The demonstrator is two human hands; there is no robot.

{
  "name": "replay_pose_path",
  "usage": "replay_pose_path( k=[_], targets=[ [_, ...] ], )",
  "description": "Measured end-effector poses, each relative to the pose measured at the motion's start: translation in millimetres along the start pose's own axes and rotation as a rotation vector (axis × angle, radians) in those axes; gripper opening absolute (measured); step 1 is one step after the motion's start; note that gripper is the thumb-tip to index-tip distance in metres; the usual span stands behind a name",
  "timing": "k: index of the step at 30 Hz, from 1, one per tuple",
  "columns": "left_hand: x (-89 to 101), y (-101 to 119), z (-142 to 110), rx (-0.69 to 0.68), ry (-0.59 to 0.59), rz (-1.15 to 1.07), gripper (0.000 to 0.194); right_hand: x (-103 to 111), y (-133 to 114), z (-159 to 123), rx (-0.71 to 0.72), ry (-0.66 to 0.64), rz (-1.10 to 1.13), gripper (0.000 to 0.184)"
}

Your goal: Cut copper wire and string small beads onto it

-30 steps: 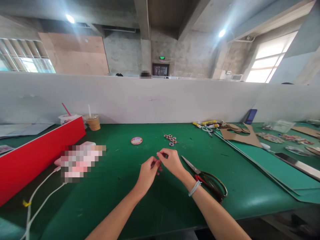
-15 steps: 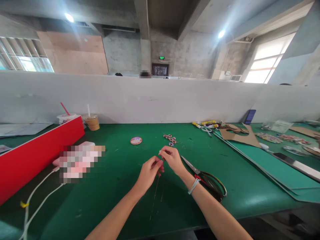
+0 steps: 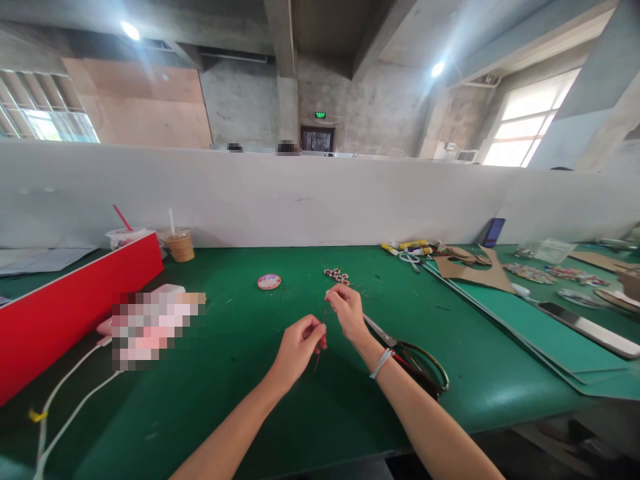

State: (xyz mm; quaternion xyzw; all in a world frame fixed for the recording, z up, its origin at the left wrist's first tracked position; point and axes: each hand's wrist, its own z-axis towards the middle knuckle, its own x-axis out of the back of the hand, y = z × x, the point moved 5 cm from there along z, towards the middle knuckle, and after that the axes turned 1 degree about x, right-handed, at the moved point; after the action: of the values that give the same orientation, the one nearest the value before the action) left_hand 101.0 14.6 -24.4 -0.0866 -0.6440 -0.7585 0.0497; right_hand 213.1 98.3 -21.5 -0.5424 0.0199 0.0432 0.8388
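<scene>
A thin reddish-brown thread (image 3: 326, 313) runs between my two hands above the green table (image 3: 220, 413). My left hand (image 3: 303, 340) is closed in a pinch on it, and a short end hangs below the fingers. Higher up and slightly to the right, my right hand (image 3: 346, 308) pinches the thread's upper part. Just beyond the right fingertips lies a small cluster of dark, pink and white bead-like pieces (image 3: 337, 275). Large scissors (image 3: 417, 360) with red and dark handles lie partly behind my right forearm, blades pointing away from me.
Left of the beads lies a round pink-and-white disc (image 3: 269, 282). A red board (image 3: 75, 313), a drink cup (image 3: 179, 245) and white cables (image 3: 65, 407) are on the left. Markers (image 3: 407, 247), cut cardboard (image 3: 477, 272), green sheets (image 3: 530, 327) and a phone (image 3: 590, 328) lie right.
My right hand has moved up and away from my left, so a stretch of thread now shows between them. The end hanging below my left hand has become much shorter.
</scene>
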Motion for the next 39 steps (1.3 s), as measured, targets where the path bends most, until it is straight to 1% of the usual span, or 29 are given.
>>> replay_pose_path(
  k=[4, 8, 13, 19, 25, 29, 32, 36, 39],
  targets=[
    [-1.7, -3, -1, 0.015, 0.006, 0.009, 0.023, 9, 2, 9, -0.031, 0.055, 0.025, 0.019],
    [-2.8, -5, -2, 0.025, -0.001, 0.004, 0.023, 20, 3, 17, -0.033, 0.129, 0.044, 0.019],
    [2.3, -5, -14, 0.07, 0.023, 0.017, 0.024, 28, 3, 24, -0.037, 0.186, 0.066, 0.02],
    [16.6, 4, -39, 0.089, 0.111, -0.001, 0.026, 23, -13, 43, -0.004, 0.183, 0.064, 0.016],
    [25.8, 0, -60, 0.1, 0.192, -0.016, 0.027, 11, -24, 60, 0.025, 0.152, 0.037, 0.014],
    [28.4, -7, -67, 0.122, 0.211, 0.032, 0.03, 4, -20, 65, 0.017, 0.135, 0.035, 0.014],
    [28.7, -10, -70, 0.128, 0.205, 0.093, 0.03, 2, -15, 70, 0.006, 0.147, 0.051, 0.013],
    [27.2, -12, -81, 0.139, 0.193, 0.151, 0.031, 7, -10, 80, 0.001, 0.184, 0.109, 0.013],
    [29.8, -11, -94, 0.125, 0.267, 0.169, 0.034, 16, -5, 84, -0.001, 0.223, 0.158, 0.014]
  ],
)
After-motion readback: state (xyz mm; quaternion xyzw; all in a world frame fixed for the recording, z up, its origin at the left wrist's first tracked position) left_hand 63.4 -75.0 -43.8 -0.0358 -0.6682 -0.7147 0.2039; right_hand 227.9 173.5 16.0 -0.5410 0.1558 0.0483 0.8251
